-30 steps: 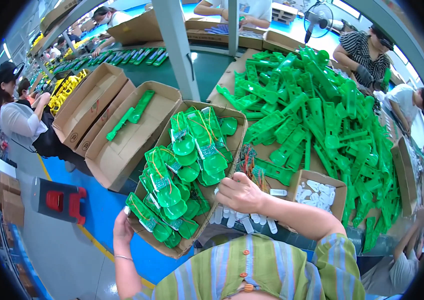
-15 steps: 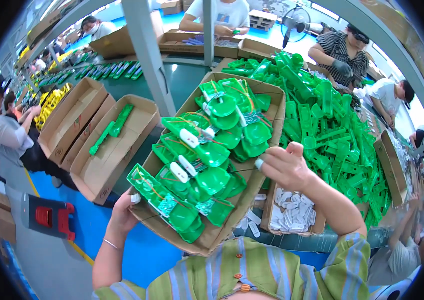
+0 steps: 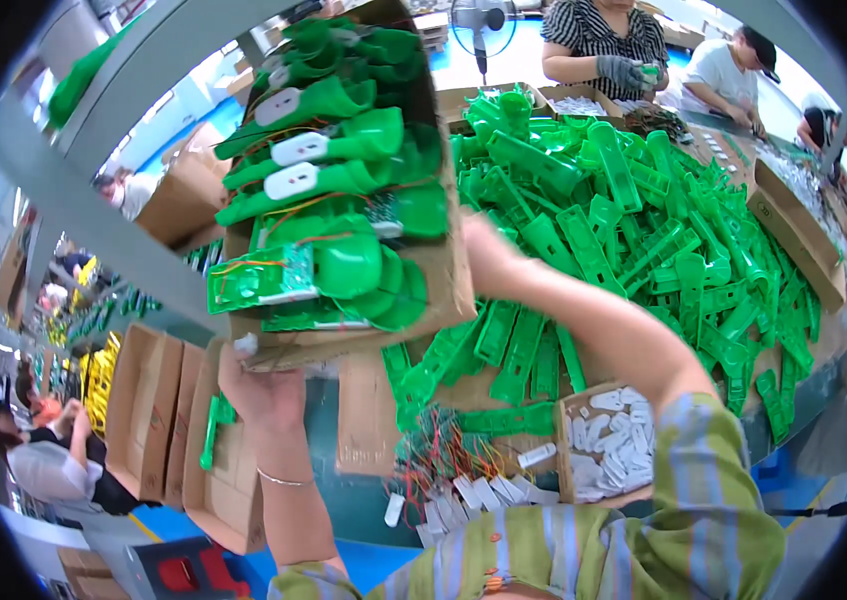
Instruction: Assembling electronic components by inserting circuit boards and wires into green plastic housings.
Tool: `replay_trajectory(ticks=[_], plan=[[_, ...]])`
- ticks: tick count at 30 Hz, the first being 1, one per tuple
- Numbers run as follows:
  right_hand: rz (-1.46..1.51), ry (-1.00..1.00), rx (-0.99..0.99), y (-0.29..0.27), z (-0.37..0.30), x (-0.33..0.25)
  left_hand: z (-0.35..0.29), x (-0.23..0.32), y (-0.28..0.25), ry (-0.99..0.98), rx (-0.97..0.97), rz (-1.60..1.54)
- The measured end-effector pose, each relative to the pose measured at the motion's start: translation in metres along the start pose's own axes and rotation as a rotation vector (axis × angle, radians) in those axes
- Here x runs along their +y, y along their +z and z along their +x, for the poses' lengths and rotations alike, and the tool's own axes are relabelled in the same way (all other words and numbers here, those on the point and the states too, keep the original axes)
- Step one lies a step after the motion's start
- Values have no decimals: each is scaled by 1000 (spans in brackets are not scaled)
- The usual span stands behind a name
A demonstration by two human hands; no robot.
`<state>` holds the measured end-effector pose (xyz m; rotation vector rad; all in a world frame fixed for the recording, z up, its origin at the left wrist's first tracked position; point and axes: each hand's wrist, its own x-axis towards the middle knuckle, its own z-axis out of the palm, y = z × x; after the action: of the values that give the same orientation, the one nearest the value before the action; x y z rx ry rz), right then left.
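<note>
A cardboard box is raised and tilted before me. Green plastic housings lie in rows inside it, with small circuit boards, thin wires and white oval pieces. My left hand is closed on the box's near left corner, thumb at the edge. My right hand grips the right side; it is blurred and its fingers are mostly hidden behind the cardboard. Right of the box spreads a large heap of loose green housings.
Below the box lie wired circuit boards, white pieces and a small box of white covers. Open cartons stand at left. A grey metal post rises close by the raised box. Co-workers sit across the table.
Both hands have lifted the loaded box up, away from me and to the left. Wired boards and white pieces on the table, hidden before, now show. The view has shifted to the right.
</note>
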<state>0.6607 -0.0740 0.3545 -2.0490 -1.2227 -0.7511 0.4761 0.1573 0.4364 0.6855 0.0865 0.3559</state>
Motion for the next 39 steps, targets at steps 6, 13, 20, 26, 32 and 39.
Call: replay_trajectory(ticks=[6,13,20,26,32,39], plan=[[33,29,-510,154,39,-53,37,-5,1,126,98,94],[-245,72,-1002,214,20,74,42,-21,-63,220,144,190],[-507,31,-1338,146,16,107,53,-62,-118,127,149,83],[-528,135,-1173,75,19,68,74,-89,-138,26,192,64],[-548,44,-1174,73,24,40,78,-90,-155,84,483,67],[-134,35,-486,44,-7,36,32,-75,-136,-56,326,254]])
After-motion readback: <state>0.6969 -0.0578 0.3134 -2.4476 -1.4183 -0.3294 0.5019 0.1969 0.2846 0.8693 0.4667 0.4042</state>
